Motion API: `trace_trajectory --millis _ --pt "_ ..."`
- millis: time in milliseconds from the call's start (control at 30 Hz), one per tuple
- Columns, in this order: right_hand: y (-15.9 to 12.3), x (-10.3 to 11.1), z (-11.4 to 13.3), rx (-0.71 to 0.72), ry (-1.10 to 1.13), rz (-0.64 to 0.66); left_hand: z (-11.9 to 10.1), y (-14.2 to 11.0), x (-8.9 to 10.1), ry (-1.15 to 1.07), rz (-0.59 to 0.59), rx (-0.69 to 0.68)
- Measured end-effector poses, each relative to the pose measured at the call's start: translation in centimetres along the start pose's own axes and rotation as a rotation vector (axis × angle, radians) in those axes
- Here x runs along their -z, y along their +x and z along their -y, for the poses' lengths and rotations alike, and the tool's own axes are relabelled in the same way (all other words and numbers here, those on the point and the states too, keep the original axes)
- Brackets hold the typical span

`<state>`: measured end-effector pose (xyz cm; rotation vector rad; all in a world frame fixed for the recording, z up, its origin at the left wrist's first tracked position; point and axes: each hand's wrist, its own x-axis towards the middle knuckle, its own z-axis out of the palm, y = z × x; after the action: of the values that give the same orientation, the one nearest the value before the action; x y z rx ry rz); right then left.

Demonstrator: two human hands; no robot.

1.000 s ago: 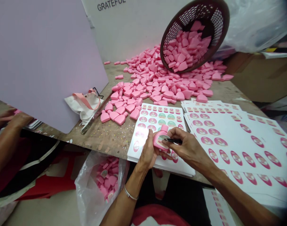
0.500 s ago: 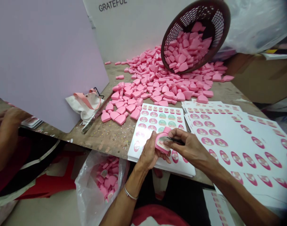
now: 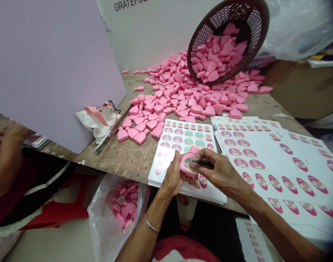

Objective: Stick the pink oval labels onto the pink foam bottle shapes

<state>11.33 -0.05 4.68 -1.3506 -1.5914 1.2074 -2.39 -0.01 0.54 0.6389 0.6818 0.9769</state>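
Observation:
My left hand [image 3: 175, 175] is closed around a pink bottle-shaped piece [image 3: 185, 169], holding it above a stack of sticker sheets [image 3: 169, 178]. On the face of that piece lies a pale green oval sticker [image 3: 187, 162], partly covered by fingers. My right hand [image 3: 214, 165] pinches a slim black tool [image 3: 205, 163] that looks like tweezers, its thin tip over the sticker. Fingertips of the right hand touch the sticker's edge. The top sheet carries rows of pink and green oval stickers, with gaps hidden under the hands.
Many loose pink pieces [image 3: 180, 96] spread across the table [image 3: 120, 160], spilling from a tipped brown basket [image 3: 192, 58]. More sticker sheets [image 3: 275, 160] lie at right. A plastic bag [image 3: 97, 214] of pieces hangs below the edge. Another person's arm [image 3: 9, 156] is at left, beyond a lilac board [image 3: 59, 65].
The black tool has shifted slightly and shows more clearly over the sticker. Both hands stay in nearly the same place, still holding the pink piece and the tool.

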Motion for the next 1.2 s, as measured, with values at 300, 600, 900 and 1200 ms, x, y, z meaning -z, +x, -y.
trace_trajectory --millis 300,600,900,1200 --pt "-0.04 0.22 0.38 -0.016 0.017 0.001 0.04 0.07 0.04 -0.013 -0.008 0.020" --pt "0.01 0.36 0.60 -0.086 0.113 0.002 0.02 0.22 0.40 -0.051 -0.008 0.052" --pt "0.00 0.05 0.51 -0.018 0.033 -0.043 -0.09 0.14 -0.03 0.000 -0.034 0.042" --pt "-0.03 -0.06 0.14 -0.013 0.003 -0.010 -0.10 0.03 -0.02 0.002 -0.012 0.018"
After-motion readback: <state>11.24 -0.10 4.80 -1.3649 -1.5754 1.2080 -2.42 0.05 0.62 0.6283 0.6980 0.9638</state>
